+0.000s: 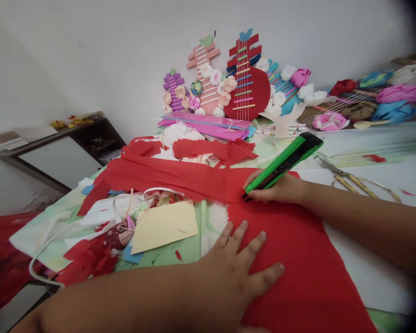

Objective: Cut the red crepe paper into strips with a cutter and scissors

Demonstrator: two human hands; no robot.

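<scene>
A wide sheet of red crepe paper (291, 263) lies across the table in front of me. My left hand (235, 263) rests flat on its left edge, fingers spread. Above it, my right hand (277, 188) grips a green and black utility knife (284, 162). The knife slants down to the left, its tip at the red paper's upper edge; whether a blade is out is too small to see. A long folded strip of red crepe paper (166, 175) runs left from that spot.
Scissors (355, 178) with gold handles lie right on white paper (339, 277). A cream card (164, 226), a white cord (38, 259) and red scraps (90, 259) sit left. Decorated guitar shapes (251, 88) with paper flowers (215, 76) lean against the back wall.
</scene>
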